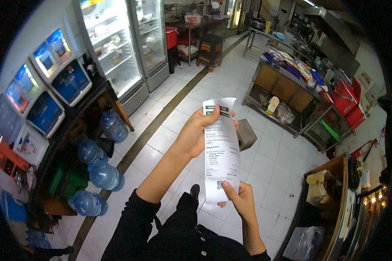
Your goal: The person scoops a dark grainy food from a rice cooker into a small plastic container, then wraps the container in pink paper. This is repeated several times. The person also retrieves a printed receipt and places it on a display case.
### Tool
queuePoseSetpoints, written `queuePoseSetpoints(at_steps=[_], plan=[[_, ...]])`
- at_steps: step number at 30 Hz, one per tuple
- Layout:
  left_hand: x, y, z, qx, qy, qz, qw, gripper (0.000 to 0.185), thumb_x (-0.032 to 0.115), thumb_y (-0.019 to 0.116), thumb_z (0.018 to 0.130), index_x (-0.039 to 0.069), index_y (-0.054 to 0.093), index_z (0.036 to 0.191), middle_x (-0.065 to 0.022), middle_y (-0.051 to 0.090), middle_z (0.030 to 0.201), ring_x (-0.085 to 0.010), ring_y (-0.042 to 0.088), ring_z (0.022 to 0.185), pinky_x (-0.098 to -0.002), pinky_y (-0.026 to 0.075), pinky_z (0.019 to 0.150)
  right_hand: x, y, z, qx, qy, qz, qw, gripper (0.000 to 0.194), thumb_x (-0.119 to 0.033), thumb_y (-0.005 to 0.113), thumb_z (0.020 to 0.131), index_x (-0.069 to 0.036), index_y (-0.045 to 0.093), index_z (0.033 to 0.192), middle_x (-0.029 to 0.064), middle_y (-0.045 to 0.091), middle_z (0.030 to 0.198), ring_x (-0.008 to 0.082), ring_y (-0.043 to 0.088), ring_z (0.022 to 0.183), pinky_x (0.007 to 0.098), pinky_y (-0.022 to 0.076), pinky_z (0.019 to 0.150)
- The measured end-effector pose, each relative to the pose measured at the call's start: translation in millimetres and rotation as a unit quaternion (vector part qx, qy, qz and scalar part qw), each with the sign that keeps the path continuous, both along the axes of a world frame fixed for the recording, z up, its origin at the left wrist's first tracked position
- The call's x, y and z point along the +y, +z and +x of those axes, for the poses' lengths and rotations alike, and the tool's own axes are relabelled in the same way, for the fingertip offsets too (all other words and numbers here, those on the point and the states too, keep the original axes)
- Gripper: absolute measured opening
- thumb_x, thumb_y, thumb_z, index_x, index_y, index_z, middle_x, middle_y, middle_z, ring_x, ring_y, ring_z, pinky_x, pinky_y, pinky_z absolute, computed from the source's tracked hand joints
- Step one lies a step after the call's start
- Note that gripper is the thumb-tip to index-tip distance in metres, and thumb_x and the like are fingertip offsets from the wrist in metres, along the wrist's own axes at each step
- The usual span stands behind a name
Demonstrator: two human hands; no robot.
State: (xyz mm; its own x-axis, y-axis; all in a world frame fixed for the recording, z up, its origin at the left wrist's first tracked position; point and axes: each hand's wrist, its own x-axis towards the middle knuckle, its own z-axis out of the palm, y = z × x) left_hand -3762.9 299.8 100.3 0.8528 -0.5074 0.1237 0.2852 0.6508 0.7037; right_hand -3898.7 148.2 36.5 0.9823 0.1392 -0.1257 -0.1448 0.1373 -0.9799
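A long white paper receipt (220,146) with printed writing and a small square code is stretched lengthwise between my two hands. My left hand (196,130) grips its upper end, the thumb lying over the print and fingertips showing past the right edge. Near the lower end, my right hand (240,197) pinches the paper, its thumb beside the code. The paper hangs above the white tiled floor (170,156). Partly hidden behind it on the floor is a grey-brown block-like object (247,134).
Large blue water bottles (106,176) line the left, beside a dark counter. Lit glass-door refrigerators (112,45) stand beyond, near stacked stools (210,50). At right are a metal work table (279,86) covered with packets, a red bag (346,98) and a wooden-edged shelf unit (341,182).
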Motion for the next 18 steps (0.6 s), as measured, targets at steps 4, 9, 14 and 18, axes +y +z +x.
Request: queuePoseSetpoints(at_steps=[4, 9, 14, 18], plan=[[-28.1, -2.9, 171.7, 0.023, 0.027, -0.061, 0.998, 0.021, 0.021, 0.046, 0.091, 0.002, 0.049, 0.1, -0.0088, 0.057, 0.085, -0.0245, 0.061, 0.082, -0.0381, 0.052, 0.075, -21.1, 1.5, 161.8, 0.021, -0.037, -0.022, 0.999, 0.027, -0.018, 0.055, 0.089, 0.007, 0.06, 0.08, 0.0098, 0.062, 0.064, 0.0124, 0.057, 0.049, 0.0241, 0.0459, 0.043], [-75.7, -4.5, 352.1, 0.039, -0.085, -0.092, 0.991, 0.018, 0.007, 0.048, 0.087, 0.01, 0.045, 0.105, -0.0037, 0.053, 0.083, -0.0226, 0.059, 0.081, -0.0408, 0.048, 0.085, -57.5, 5.9, 320.8, -0.05, -0.106, -0.154, 0.981, 0.024, -0.016, 0.056, 0.087, 0.007, 0.061, 0.083, 0.0109, 0.063, 0.065, 0.0137, 0.061, 0.051, 0.0232, 0.0476, 0.044], [-121.4, -10.3, 544.9, 0.009, -0.101, -0.115, 0.988, 0.019, 0.002, 0.047, 0.084, 0.01, 0.044, 0.101, -0.0022, 0.049, 0.078, -0.0218, 0.058, 0.078, -0.0389, 0.047, 0.083, -102.9, -8.7, 510.1, -0.117, -0.108, -0.227, 0.961, 0.021, -0.013, 0.056, 0.087, 0.008, 0.06, 0.085, 0.0127, 0.063, 0.067, 0.0146, 0.063, 0.054, 0.0238, 0.0481, 0.043], [-129.9, 4.7, 719.2, -0.034, -0.06, -0.084, 0.994, 0.018, 0.007, 0.05, 0.082, 0.01, 0.044, 0.099, -0.0006, 0.044, 0.071, -0.0148, 0.048, 0.064, -0.0286, 0.042, 0.064, -147.0, -8.1, 703.2, -0.115, 0.143, -0.319, 0.93, 0.025, -0.022, 0.055, 0.087, 0.001, 0.06, 0.095, 0.0132, 0.065, 0.073, 0.023, 0.064, 0.06, 0.0314, 0.0509, 0.054]])
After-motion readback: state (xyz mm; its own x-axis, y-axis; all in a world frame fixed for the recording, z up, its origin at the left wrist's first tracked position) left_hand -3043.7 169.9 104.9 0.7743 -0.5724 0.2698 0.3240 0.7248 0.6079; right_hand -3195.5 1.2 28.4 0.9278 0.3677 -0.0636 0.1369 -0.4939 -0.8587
